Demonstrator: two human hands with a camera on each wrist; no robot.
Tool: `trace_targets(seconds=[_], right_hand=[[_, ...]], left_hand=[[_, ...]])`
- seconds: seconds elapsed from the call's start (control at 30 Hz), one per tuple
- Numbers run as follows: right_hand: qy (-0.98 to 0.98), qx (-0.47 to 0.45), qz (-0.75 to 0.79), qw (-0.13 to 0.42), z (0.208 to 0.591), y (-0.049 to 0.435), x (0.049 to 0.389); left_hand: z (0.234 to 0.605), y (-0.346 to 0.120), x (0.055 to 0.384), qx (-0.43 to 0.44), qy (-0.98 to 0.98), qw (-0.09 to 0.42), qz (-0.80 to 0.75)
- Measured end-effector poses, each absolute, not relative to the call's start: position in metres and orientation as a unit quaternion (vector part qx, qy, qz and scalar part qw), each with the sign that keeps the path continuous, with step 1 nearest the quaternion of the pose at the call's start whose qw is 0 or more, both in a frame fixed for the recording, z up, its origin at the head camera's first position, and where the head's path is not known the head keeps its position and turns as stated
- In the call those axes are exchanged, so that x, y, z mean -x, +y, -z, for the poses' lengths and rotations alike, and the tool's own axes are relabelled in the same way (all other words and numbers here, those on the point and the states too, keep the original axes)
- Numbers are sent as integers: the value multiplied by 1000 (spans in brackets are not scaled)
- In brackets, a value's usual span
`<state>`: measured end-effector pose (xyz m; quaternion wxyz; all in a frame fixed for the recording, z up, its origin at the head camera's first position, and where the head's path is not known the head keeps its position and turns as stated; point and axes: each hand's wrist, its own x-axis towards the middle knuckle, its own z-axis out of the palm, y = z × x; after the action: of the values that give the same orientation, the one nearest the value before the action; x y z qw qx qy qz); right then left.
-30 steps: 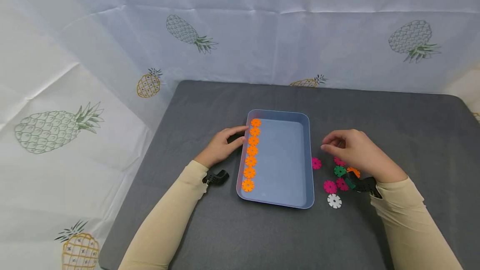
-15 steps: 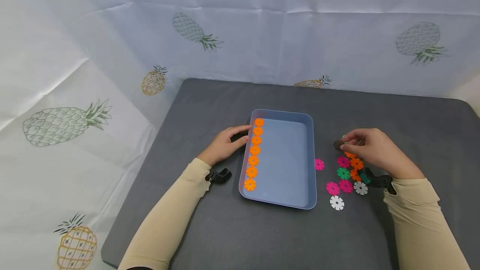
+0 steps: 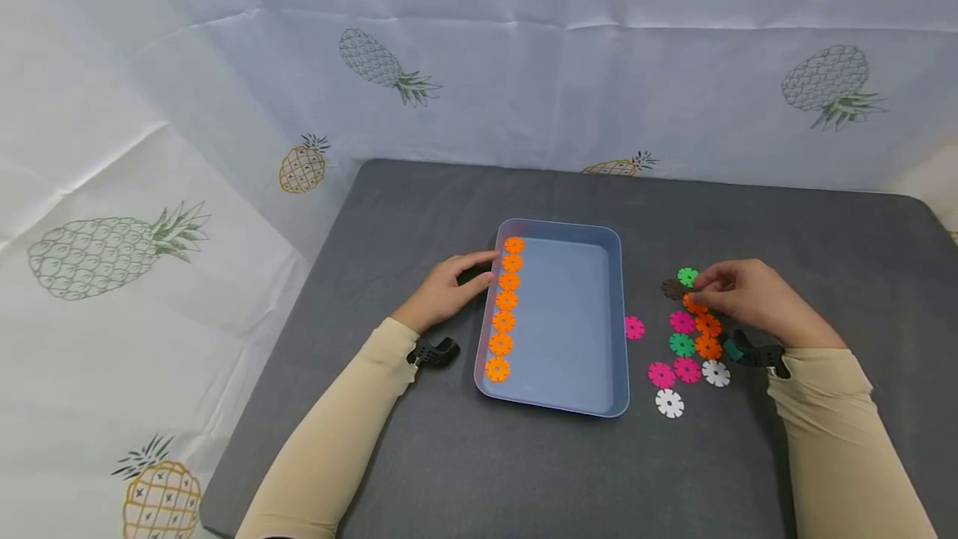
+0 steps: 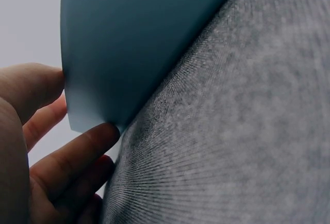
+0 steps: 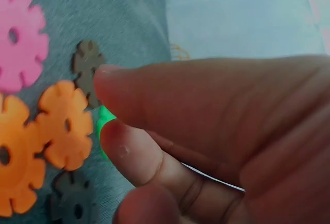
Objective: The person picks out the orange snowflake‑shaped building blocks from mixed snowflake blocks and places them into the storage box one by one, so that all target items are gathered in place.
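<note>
My left hand rests against the left side of a shallow blue tray. In the left wrist view its fingers touch the tray's outer wall low down, with the thumb near the rim. Along the tray's left inside edge runs a column of orange flower-shaped notched discs. My right hand is over the loose discs right of the tray, thumb and forefinger slightly apart with nothing between them. A brown disc, a bright green disc and an orange disc lie right at its fingertips.
Below the right hand more discs lie on the grey table: orange, pink, green and white. One pink disc sits against the tray's right side. A pineapple-print cloth hangs behind.
My right hand moved right, away from the tray, and had the brown disc at its fingertips half a second ago. The brown disc now lies flat on the table. The left hand stays put.
</note>
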<state>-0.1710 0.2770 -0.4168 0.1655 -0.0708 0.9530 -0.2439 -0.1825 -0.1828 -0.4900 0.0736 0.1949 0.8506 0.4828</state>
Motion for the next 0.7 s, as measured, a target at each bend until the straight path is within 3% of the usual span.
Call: trace_targets(seconds=[0.7], right_hand=[[951, 57, 246, 178, 430, 286, 174]], left_hand=[[491, -183, 181, -200, 850, 71, -482]])
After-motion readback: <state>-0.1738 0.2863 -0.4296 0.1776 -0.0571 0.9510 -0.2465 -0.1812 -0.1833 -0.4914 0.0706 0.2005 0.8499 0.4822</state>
